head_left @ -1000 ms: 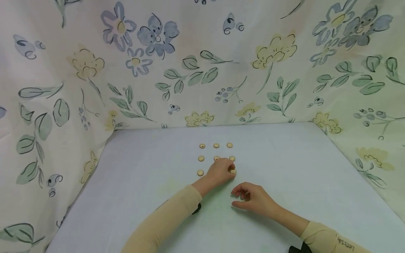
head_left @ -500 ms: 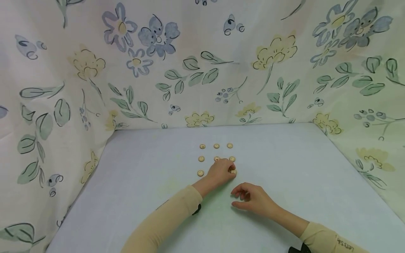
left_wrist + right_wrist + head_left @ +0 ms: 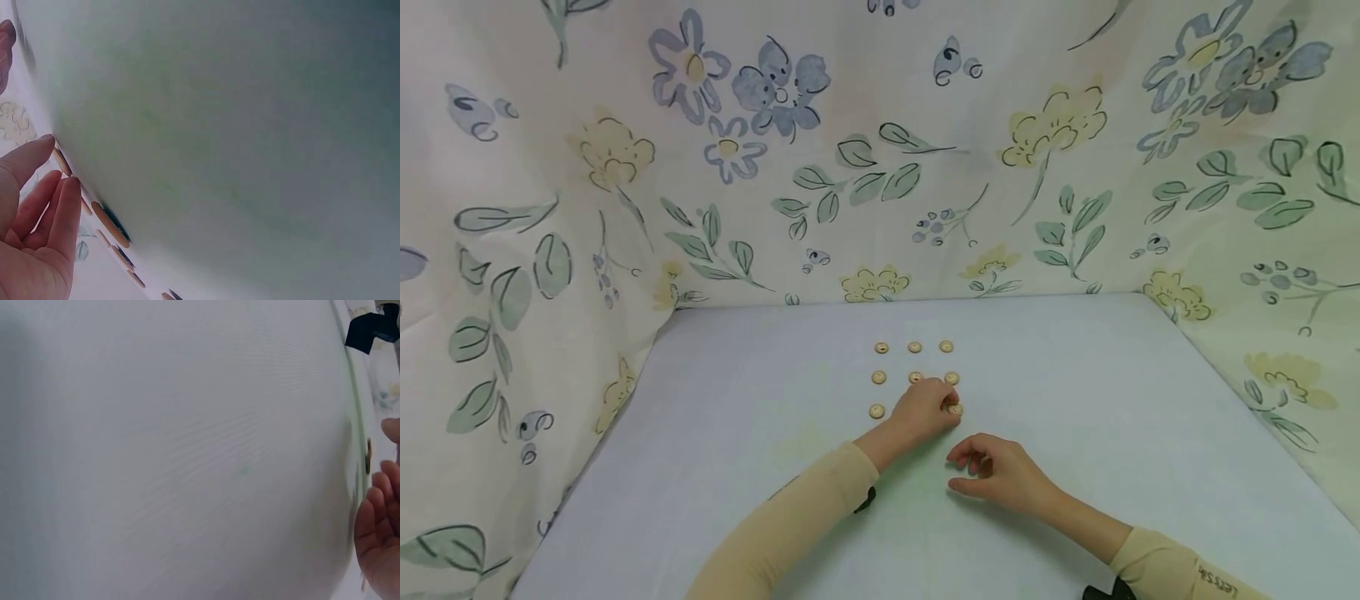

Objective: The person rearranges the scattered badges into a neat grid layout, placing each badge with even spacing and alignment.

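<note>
Several round, pale wooden buttons (image 3: pixel 915 347) lie flat in rows on the white table. With thumb and fingertips my left hand (image 3: pixel 923 408) pinches the button (image 3: pixel 956 410) at the front right of the rows. The left wrist view shows this button (image 3: pixel 62 161) edge-on between thumb and fingers, low at the tabletop. The same hand partly covers the middle button (image 3: pixel 916 378) and hides the spot in front of it. Closer to the viewer, my right hand (image 3: pixel 1003 475) stays beside the rows with loosely bent fingers, thumb apart, holding nothing.
The white table (image 3: pixel 760 375) reaches back to a hanging floral cloth (image 3: pixel 850 100), which also closes off both sides. Both forearms wear beige sleeves (image 3: pixel 790 517). A black strap piece (image 3: pixel 1108 590) shows beneath the right wrist.
The head view has shifted very slightly. Both hands keep their places, the left still at the front right button.
</note>
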Motion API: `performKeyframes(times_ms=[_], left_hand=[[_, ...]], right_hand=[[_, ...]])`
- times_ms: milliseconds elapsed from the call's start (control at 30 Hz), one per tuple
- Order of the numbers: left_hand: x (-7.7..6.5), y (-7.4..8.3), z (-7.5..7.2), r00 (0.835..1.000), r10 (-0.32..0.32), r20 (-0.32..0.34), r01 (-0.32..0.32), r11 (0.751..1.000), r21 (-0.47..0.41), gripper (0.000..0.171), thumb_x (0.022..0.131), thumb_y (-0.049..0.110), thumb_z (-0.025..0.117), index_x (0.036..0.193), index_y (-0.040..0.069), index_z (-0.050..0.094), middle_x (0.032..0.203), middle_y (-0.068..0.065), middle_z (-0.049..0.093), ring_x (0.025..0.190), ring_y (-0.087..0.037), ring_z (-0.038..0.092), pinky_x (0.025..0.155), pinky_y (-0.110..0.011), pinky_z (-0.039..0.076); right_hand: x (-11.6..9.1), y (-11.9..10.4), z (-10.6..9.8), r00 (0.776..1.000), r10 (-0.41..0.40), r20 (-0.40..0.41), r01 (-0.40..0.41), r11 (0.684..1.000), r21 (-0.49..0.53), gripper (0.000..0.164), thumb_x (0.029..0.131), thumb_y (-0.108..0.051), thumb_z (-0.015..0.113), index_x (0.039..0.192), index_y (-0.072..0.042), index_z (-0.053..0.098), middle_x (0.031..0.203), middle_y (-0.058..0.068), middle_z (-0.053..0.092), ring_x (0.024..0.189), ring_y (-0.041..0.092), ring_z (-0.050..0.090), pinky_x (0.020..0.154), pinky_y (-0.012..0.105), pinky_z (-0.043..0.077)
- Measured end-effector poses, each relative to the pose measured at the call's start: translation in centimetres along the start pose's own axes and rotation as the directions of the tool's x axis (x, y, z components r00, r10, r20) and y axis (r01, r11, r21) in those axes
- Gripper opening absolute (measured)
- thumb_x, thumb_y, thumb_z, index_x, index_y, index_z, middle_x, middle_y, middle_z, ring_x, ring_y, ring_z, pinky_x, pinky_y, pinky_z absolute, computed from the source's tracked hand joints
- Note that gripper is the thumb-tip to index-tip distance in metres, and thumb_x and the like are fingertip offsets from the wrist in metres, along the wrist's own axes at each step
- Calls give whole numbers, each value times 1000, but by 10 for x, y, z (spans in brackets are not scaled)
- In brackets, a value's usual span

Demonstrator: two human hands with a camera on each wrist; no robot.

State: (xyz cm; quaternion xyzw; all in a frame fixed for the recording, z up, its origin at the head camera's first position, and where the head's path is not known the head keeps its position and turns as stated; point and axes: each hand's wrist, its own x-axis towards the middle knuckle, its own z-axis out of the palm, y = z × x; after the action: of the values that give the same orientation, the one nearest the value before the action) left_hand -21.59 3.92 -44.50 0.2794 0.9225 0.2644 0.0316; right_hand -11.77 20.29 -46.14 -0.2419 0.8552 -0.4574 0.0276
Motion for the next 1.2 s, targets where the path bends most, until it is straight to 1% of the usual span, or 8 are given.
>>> performKeyframes(times_ms=[133, 333, 467, 600, 767, 967, 1100, 1200], left_hand=[[-5, -1, -3, 1000, -10, 12, 10, 1000, 10, 15, 80, 15, 75, 94, 10, 72, 80, 4, 57, 70, -8, 48, 64, -21, 41], [-9, -4, -7, 1000, -13, -3, 13, 1000, 17, 22, 82, 20, 75, 101, 10, 72, 85, 2, 60, 73, -9, 49, 67, -22, 42], [-15, -7, -10, 1000, 18, -12, -17, 999, 36, 25, 83, 23, 76, 103, 10, 72, 89, 1, 64, 78, -9, 53, 71, -22, 45], [-24, -9, -16, 999, 45, -24, -45, 999, 29, 26, 83, 22, 76, 105, 9, 72, 93, -2, 66, 83, -11, 57, 75, -24, 47], [-41, -15, -25, 999, 23, -44, -22, 1000, 6, 28, 82, 22, 78, 106, 9, 71, 97, -3, 66, 85, -13, 59, 73, -25, 48], [-57, -24, -37, 997, -8, -75, 6, 999, -32, 34, 82, 24, 79, 110, 8, 70, 99, -5, 65, 88, -16, 61, 74, -29, 49], [-68, -29, -42, 994, -43, -98, 37, 997, -62, 35, 82, 24, 78, 111, 8, 68, 102, -5, 65, 90, -18, 61, 75, -32, 50], [-75, -31, -43, 991, -53, -122, 46, 997, -60, 36, 81, 25, 79, 111, 8, 68, 104, -4, 65, 90, -18, 60, 75, -32, 50]], right_hand=[[1, -1, 1, 1000, -6, 1, 6, 1000, 3, 28, 82, -26, 79, 103, -10, 67, 95, 0, 67, 78, 19, 58, 69, 27, 51], [4, 1, 2, 1000, -21, -10, 21, 1000, -11, 27, 82, -24, 79, 102, -10, 68, 94, 0, 67, 77, 19, 59, 68, 26, 51], [6, 2, 4, 1000, -18, -12, 17, 1000, -17, 27, 82, -24, 80, 101, -10, 68, 93, -1, 67, 77, 18, 59, 69, 26, 51], [7, 1, 5, 1000, -8, -10, 8, 1000, -15, 26, 82, -26, 79, 101, -12, 68, 94, -2, 68, 78, 17, 59, 70, 26, 51], [10, 0, 7, 1000, 5, -7, -5, 1000, -11, 26, 83, -28, 79, 102, -14, 68, 94, -4, 68, 78, 17, 59, 71, 26, 51], [13, 0, 7, 1000, 24, -7, -24, 999, -28, 25, 83, -27, 78, 101, -13, 68, 94, -3, 68, 77, 16, 59, 71, 26, 51], [14, 1, 6, 1000, 29, -12, -30, 999, -35, 24, 83, -25, 79, 100, -13, 68, 93, -2, 67, 77, 16, 59, 70, 26, 51], [15, 1, 6, 999, 35, -14, -35, 999, -37, 24, 82, -25, 79, 100, -13, 68, 92, -3, 67, 77, 16, 59, 70, 26, 51]])
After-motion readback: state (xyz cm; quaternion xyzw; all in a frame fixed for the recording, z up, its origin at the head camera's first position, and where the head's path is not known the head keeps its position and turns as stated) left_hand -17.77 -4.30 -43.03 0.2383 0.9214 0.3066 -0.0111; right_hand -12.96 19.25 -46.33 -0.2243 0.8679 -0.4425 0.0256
